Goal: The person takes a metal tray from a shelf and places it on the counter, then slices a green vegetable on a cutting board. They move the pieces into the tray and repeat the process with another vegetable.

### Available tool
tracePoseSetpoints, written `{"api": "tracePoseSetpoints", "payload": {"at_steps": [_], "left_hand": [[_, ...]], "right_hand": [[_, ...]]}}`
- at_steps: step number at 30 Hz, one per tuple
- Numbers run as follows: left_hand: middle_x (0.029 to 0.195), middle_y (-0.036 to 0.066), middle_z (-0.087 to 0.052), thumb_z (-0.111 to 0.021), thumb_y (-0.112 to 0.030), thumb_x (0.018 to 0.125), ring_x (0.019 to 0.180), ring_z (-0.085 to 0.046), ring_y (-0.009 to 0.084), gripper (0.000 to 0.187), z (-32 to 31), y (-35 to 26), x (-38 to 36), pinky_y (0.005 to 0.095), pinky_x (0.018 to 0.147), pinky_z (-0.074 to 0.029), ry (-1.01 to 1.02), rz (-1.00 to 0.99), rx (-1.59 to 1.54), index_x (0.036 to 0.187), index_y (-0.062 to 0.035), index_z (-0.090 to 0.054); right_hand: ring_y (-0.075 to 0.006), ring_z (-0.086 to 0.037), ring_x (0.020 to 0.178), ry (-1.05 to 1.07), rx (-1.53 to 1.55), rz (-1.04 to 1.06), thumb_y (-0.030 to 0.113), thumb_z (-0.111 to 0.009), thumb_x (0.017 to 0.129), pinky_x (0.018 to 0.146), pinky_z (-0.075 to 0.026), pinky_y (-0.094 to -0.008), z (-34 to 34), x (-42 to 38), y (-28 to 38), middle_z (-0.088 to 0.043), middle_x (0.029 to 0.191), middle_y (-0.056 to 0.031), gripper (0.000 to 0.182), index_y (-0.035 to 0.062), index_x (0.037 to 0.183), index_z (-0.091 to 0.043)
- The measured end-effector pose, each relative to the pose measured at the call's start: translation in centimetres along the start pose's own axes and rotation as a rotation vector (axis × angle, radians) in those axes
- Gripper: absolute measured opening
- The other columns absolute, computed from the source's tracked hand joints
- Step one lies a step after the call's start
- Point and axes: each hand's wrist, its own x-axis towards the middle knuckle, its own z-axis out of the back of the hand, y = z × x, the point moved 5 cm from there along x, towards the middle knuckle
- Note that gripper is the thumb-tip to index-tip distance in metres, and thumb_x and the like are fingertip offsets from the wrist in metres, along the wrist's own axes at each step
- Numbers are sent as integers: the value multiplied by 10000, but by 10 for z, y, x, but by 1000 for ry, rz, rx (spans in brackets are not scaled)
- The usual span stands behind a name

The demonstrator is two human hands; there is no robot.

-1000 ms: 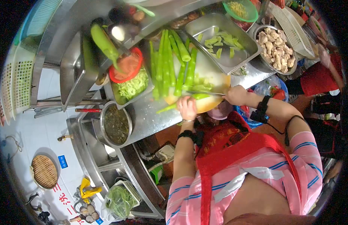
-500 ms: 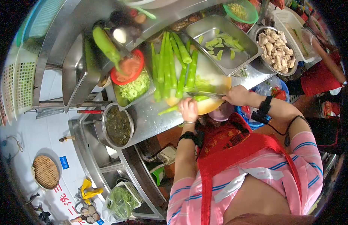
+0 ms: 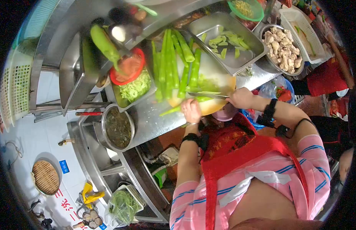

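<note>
My right hand [image 3: 241,98] is closed round the handle of a knife [image 3: 208,95], whose blade points left over a round cutting board [image 3: 220,109]. Fingers bent, my left hand [image 3: 191,111] presses on a slim green vegetable stalk [image 3: 169,111] just below the blade. The stalk sticks out on both sides of my fingers. Several thicker green stalks [image 3: 173,65] lie side by side across the board and the counter behind it. Cut green slices [image 3: 204,82] rest on the board, partly blurred. More slices [image 3: 224,41] are in a steel tray [image 3: 245,66] beyond the board.
A steel bowl of raw meat pieces [image 3: 281,48] stands right of the tray. To the left are a container of shredded greens [image 3: 134,88], a red-rimmed strainer [image 3: 141,78] and a pot of dark contents [image 3: 117,126]. A sink [image 3: 103,153] lies lower left. Another person's red clothing [image 3: 327,78] shows at right.
The knife has shifted slightly on the stalk, its blade now flatter and clearer in view, with a slice along it. My left hand has moved slightly left. At right, another person's hand has appeared.
</note>
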Motion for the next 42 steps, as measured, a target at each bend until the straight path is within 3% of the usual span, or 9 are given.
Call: {"api": "tracePoseSetpoints", "payload": {"at_steps": [15, 18, 24, 26, 29, 31, 34, 36, 42], "left_hand": [[956, 135, -468, -593, -41, 744, 904, -465, 336, 209, 3, -2, 4, 448, 831, -362, 54, 8, -38, 914, -34, -472], [962, 134, -464, -588, -50, 753, 914, -462, 335, 199, 2, -2, 2, 450, 833, -362, 40, 9, -38, 915, -36, -474], [956, 137, -461, -583, -71, 767, 911, -452, 343, 178, 2, -1, 1, 449, 831, -356, 64, 24, -4, 918, -34, -497], [955, 140, -462, -584, -75, 767, 911, -449, 345, 176, 2, 0, -2, 450, 829, -357, 62, 23, -13, 918, -33, -502], [954, 142, -463, -586, -80, 768, 912, -447, 347, 168, -2, 2, -1, 453, 826, -356, 44, 36, -19, 909, -34, -506], [956, 136, -466, -587, -83, 768, 920, -448, 338, 154, 0, 0, -2, 451, 831, -354, 45, 43, 15, 890, -41, -503], [961, 131, -469, -588, -87, 769, 929, -449, 333, 152, -1, 1, -2, 445, 832, -357, 61, 35, 14, 885, -42, -501], [966, 127, -470, -590, -79, 764, 934, -449, 329, 153, 2, -1, -3, 436, 835, -362, 57, 30, 16, 886, -41, -504], [956, 130, -471, -590, -58, 755, 923, -452, 325, 156, 2, -4, -2, 432, 840, -363, 25, 22, 7, 888, -39, -510]], "right_hand": [[-309, -606, 569, 3, -59, 22, 349, -426, 873, 504, -476, -428, 6, 10, 4, -594, 617, -142, 356, 28, 834, -574], [-317, -602, 561, 63, -66, 19, 345, -429, 874, 490, -474, -421, 10, 7, -2, -591, 614, -149, 367, 26, 780, -583], [-332, -594, 561, -46, -18, -11, 355, -430, 870, 490, -465, -432, 0, 15, 0, -586, 592, -146, 412, 33, 669, -590], [-335, -595, 564, 82, -60, 22, 355, -433, 870, 510, -470, -444, 5, 8, -1, -594, 610, -151, 390, 18, 748, -587], [-340, -595, 563, 23, 29, 3, 359, -438, 867, 516, -472, -453, 22, 0, 5, -599, 629, -159, 380, 11, 807, -578], [-340, -596, 568, 35, 49, 12, 360, -439, 866, 522, -472, -454, -12, 7, 2, -599, 633, -157, 375, 15, 817, -577], [-336, -600, 587, -56, 33, 20, 349, -434, 870, 527, -469, -453, -1, 13, 5, -593, 621, -144, 355, 30, 811, -578], [-334, -606, 614, 122, -69, 48, 342, -427, 873, 534, -467, -451, 8, 8, 8, -592, 626, -139, 346, 33, 820, -574], [-337, -598, 574, 5, 25, 25, 343, -425, 872, 534, -468, -446, -6, 6, 8, -592, 619, -141, 340, 49, 799, -580]]}}
